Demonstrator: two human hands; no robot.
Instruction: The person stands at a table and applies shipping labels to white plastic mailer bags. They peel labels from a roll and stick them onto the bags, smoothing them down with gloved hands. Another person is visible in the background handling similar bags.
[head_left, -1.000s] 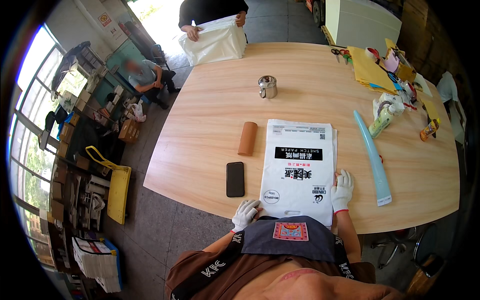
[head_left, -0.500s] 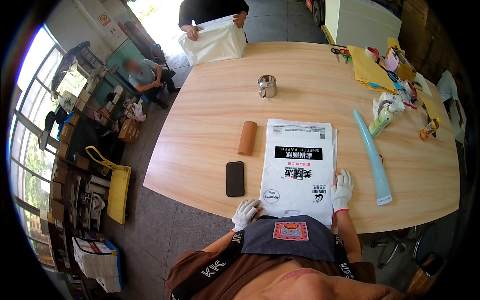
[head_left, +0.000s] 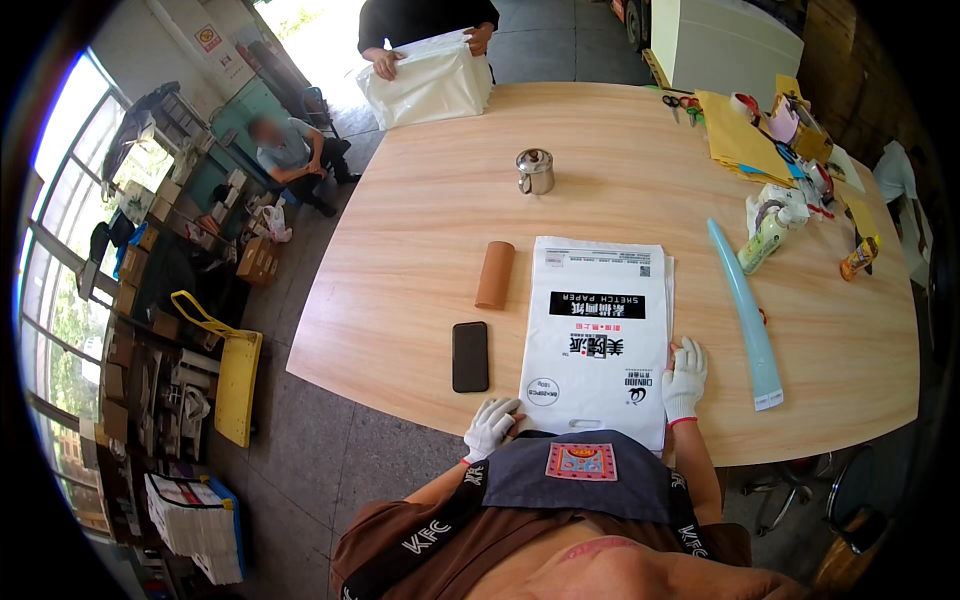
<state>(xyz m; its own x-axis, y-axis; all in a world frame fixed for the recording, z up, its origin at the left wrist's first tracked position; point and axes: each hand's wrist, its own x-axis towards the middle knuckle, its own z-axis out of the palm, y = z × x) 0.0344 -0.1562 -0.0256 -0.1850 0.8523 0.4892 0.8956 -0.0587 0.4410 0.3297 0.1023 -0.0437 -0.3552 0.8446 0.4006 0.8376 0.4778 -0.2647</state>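
Note:
Flat on the table before me lies a small stack of white printed plastic bags [head_left: 597, 400], with an oval handle slot near my side and black panels upside down to me. My left hand [head_left: 490, 428], in a white knitted glove, rests at the table edge by the stack's near left corner, fingers stretched out. Against the stack's right edge lies my right hand [head_left: 685, 384], gloved the same way, fingers extended and nothing gripped. A black phone [head_left: 470, 357] and a brown cylinder [head_left: 495, 275] lie left of the stack.
A lidded metal mug [head_left: 535, 172] stands farther back. To the right are a long pale-blue strip [head_left: 743, 310], a spray bottle [head_left: 765, 240], a small orange bottle [head_left: 860, 258], yellow envelopes [head_left: 738, 140] and scissors [head_left: 672, 103]. Across the table [head_left: 420, 210], a person holds white plastic sheets [head_left: 430, 85]; another sits left.

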